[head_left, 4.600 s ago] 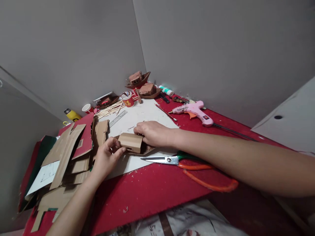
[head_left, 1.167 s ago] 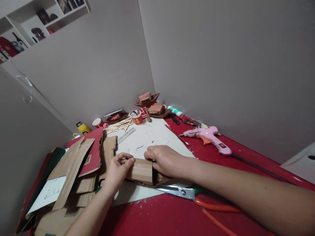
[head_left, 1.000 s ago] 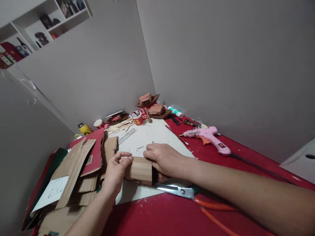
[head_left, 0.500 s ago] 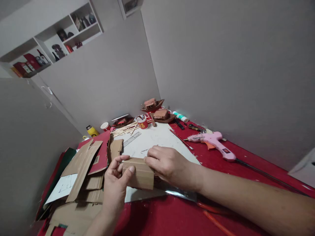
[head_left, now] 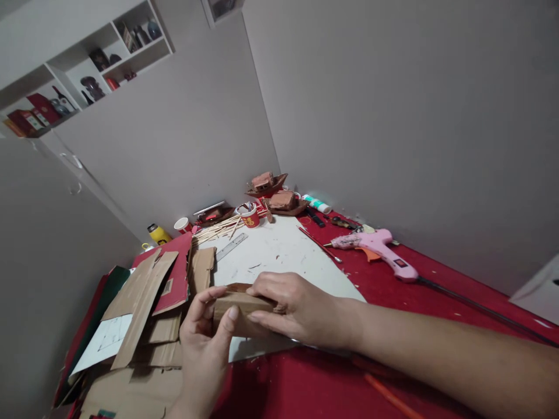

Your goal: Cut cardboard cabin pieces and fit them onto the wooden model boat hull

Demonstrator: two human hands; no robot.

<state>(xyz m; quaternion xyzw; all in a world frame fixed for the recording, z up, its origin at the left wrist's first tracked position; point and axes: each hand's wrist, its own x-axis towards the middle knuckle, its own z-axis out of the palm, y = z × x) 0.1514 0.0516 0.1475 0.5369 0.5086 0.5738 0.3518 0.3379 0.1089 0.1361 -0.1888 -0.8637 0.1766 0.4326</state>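
Note:
Between my two hands is a small folded piece of brown cardboard [head_left: 244, 314], curved along its top, held above the near part of a white board [head_left: 297, 250]. My left hand [head_left: 209, 326] grips its left end, thumb on the near face and fingers behind. At the other end my right hand [head_left: 292, 308] has its fingers closed over the top edge and its thumb against the near side. The piece's far side and underside are mostly hidden by my hands.
Cardboard scraps [head_left: 144, 314] are heaped at left. A pink glue gun [head_left: 379, 250] lies on the red tabletop [head_left: 419, 302] at right. Behind are a ruler [head_left: 231, 247], wooden sticks [head_left: 218, 230], a red cup [head_left: 248, 216], model boats [head_left: 283, 203] and a yellow bottle [head_left: 158, 234].
The cardboard has tipped, so its broad face no longer faces me and its upper edge shows. My right hand has shifted slightly lower, thumb now along the near side.

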